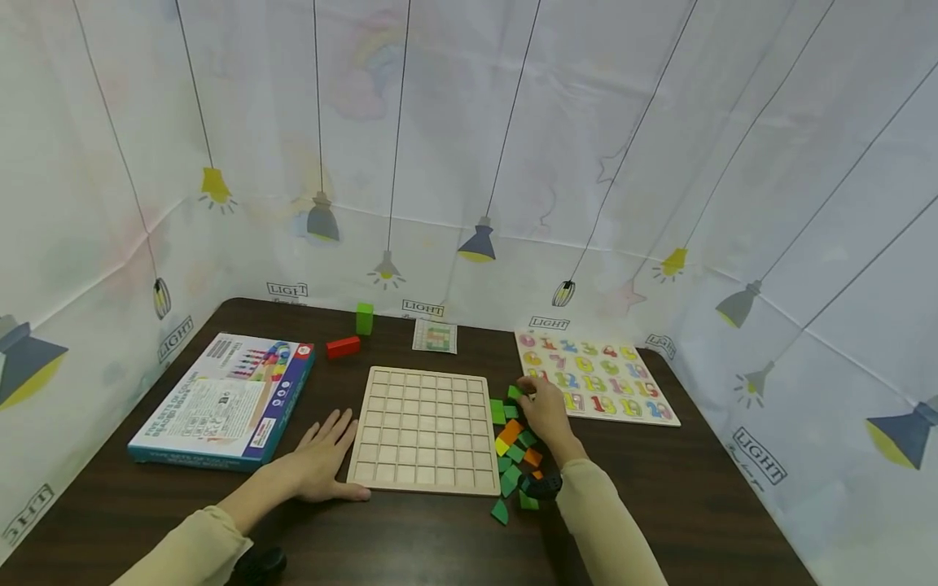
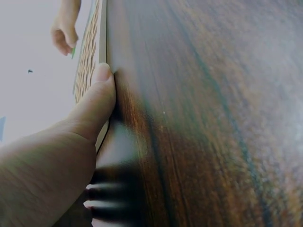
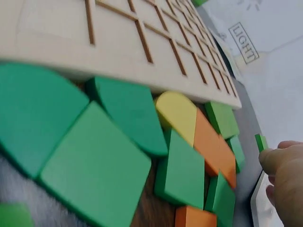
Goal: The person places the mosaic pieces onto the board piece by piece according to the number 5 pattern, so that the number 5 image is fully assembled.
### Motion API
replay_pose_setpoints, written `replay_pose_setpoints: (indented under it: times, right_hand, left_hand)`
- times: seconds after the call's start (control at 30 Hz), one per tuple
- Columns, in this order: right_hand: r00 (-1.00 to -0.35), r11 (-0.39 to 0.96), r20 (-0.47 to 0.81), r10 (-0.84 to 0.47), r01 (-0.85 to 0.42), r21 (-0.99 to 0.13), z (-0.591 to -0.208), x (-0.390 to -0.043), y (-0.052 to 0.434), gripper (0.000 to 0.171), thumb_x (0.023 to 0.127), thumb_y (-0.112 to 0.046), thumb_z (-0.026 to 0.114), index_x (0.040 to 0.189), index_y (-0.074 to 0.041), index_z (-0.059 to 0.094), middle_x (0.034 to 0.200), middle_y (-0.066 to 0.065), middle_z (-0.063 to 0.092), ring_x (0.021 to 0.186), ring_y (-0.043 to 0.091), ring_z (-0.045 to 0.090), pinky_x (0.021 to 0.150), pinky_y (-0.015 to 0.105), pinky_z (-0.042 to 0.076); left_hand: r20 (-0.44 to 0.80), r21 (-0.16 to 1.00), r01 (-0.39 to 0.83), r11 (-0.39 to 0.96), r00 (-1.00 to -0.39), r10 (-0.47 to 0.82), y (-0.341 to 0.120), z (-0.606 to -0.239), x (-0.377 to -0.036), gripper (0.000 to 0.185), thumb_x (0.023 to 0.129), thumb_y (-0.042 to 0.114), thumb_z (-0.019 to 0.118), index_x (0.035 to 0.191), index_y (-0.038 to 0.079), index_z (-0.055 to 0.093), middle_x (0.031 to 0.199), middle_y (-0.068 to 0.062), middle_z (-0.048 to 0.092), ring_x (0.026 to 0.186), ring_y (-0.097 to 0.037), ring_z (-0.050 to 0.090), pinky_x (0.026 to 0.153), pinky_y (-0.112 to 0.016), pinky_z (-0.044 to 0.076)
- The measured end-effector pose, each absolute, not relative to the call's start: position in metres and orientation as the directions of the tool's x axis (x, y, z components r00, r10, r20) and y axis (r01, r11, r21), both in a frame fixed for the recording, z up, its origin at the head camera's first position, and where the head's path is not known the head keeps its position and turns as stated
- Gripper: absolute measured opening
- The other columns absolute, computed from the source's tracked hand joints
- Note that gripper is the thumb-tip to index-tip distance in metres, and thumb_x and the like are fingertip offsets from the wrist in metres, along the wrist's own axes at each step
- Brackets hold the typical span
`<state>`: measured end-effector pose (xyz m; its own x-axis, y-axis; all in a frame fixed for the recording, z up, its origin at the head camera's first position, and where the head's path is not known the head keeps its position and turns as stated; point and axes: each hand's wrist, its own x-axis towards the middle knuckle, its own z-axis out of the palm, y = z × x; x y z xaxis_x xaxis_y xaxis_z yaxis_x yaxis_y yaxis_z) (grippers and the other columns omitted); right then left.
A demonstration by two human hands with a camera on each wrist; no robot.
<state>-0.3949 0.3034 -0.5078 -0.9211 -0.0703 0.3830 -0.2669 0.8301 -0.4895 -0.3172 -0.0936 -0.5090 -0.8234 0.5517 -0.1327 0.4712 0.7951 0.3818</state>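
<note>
right hand (image 1: 546,411), pinched green block (image 3: 261,142), long axis unclear

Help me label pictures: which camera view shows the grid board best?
The head view: it shows every cell of the grid board. The left wrist view has a slanted strip, partly behind the left hand; the right wrist view, a close part cut off by the frame.

Flat box (image 1: 220,399) at left on dark table (image 1: 410,537); number board (image 1: 604,376) at right; lamp-printed cloth (image 1: 447,130) behind.
</note>
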Motion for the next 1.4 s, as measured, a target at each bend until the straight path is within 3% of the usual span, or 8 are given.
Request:
replay_pose_setpoints:
  times: [0.5, 1.0, 1.4]
  right_hand:
    - [-0.896, 0.758, 0.404, -0.185, -0.391, -0.522, -0.513, -0.404, 0.267, 0.025, 0.084, 0.000, 0.069, 0.109, 0.000, 0.065, 0.102, 0.011, 0.065, 0.088, 0.023, 0.062, 0.073, 0.038, 0.052]
    - [-0.898, 0.721, 0.383, -0.217, -0.412, -0.557, -0.518, -0.410, 0.246, 0.024, 0.084, -0.001, 0.068, 0.108, -0.002, 0.066, 0.098, 0.008, 0.067, 0.082, 0.017, 0.063, 0.069, 0.033, 0.053]
    - [-0.910, 0.723, 0.337, -0.241, -0.400, -0.564, -0.520, -0.411, 0.238, 0.023, 0.085, -0.004, 0.069, 0.107, -0.003, 0.067, 0.098, 0.005, 0.067, 0.083, 0.015, 0.062, 0.070, 0.031, 0.052]
  left_hand:
    - [-0.145, 0.361, 0.452, 0.816, -0.837, 0.528, -0.091, -0.504, -0.316, 0.113, 0.074, 0.074, 0.057, 0.148, -0.003, 0.021, 0.154, -0.023, 0.011, 0.141, -0.040, 0.007, 0.108, -0.060, 0.011]
    - [-0.192, 0.340, 0.418, 0.843, -0.846, 0.497, -0.088, -0.501, -0.318, 0.115, 0.072, 0.075, 0.059, 0.148, -0.002, 0.022, 0.154, -0.023, 0.012, 0.141, -0.039, 0.008, 0.108, -0.059, 0.013]
    - [-0.200, 0.341, 0.416, 0.843, -0.844, 0.497, -0.088, -0.495, -0.317, 0.105, 0.077, 0.066, 0.062, 0.147, -0.003, 0.024, 0.153, -0.024, 0.014, 0.140, -0.040, 0.010, 0.108, -0.058, 0.014]
